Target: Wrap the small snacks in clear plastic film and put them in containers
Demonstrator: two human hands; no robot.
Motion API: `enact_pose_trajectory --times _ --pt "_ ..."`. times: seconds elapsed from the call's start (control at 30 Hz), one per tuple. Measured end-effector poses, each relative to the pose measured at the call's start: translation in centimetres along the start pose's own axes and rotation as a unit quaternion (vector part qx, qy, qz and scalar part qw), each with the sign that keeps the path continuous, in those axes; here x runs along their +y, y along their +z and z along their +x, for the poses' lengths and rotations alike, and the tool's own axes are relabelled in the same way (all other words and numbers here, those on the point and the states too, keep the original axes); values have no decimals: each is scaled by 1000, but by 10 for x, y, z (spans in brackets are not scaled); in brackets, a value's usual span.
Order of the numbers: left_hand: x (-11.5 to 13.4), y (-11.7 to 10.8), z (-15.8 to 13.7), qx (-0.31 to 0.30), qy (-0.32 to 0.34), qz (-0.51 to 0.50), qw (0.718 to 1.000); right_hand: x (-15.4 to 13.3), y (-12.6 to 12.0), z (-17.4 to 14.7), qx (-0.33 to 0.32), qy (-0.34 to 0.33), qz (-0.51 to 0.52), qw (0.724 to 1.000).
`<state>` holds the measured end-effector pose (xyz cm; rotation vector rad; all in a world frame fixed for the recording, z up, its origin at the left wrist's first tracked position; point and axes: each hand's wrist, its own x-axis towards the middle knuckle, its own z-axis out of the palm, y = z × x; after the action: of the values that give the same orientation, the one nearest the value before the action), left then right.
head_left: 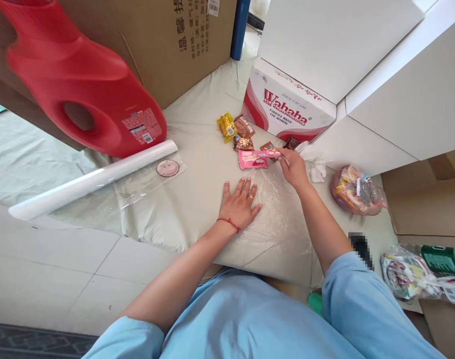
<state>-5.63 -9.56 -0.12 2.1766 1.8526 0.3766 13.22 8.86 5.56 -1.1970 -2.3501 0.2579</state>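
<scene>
Tabletop (197, 189) with a pale, wrinkled cover fills the middle of the head view. On it, a pink packet (251, 160) lies sideways in front of the person, just beyond the fingertips of the left hand. The right hand (293, 168) reaches in from the right and pinches the packet's right end between thumb and fingers. The left hand (239, 204) rests palm down with its fingers spread, a ring on one finger and a red string bracelet (229, 223) at the wrist. Crinkled clear film (283, 219) lies to the right of the left hand.

Behind the pink packet sit a yellow packet (227, 127), a brown packet (245, 124) close to it, and a smaller brown packet (243, 143) nearer the person. A red and white Wahaha box (287, 102) stands behind them, against a white cabinet (324, 40). Right of the right hand are crumpled white plastic (317, 167) and, farther over, a bagged bundle of snacks (350, 192). On the left, a white roll (94, 179) lies slantwise in front of a large red jug (111, 109), with a cardboard box (167, 65) behind
</scene>
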Motion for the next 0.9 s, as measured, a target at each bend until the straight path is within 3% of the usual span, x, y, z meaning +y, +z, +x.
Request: enact_pose_trajectory --times 0.07,0.13,0.23,0.3,0.37,0.47,0.53,0.63,0.9 --pt "0 0 0 1 0 -2 1000 -2 -20 -19 71 36 44 996" --pt "1 -1 0 1 1 -5 1000 -4 -40 -41 65 76 119 988" --pt "0 -1 1 4 1 -10 1000 -7 -61 -77 -107 106 229 962" --pt "0 -1 1 6 -1 -10 1000 -9 -62 -98 -225 102 255 935" --pt "0 -1 1 7 -1 -6 1000 -11 -54 -115 -270 94 230 930" --pt "0 -1 2 7 1 1 1000 -16 -34 -131 -170 83 94 978" --pt "1 -1 1 5 1 6 1000 -21 -21 -138 -111 52 25 992" --pt "1 -2 1 7 -1 11 1000 -28 -8 -145 -136 -2 30 990" --pt "1 -2 1 11 -3 18 1000 -33 11 -152 -109 -9 48 993"
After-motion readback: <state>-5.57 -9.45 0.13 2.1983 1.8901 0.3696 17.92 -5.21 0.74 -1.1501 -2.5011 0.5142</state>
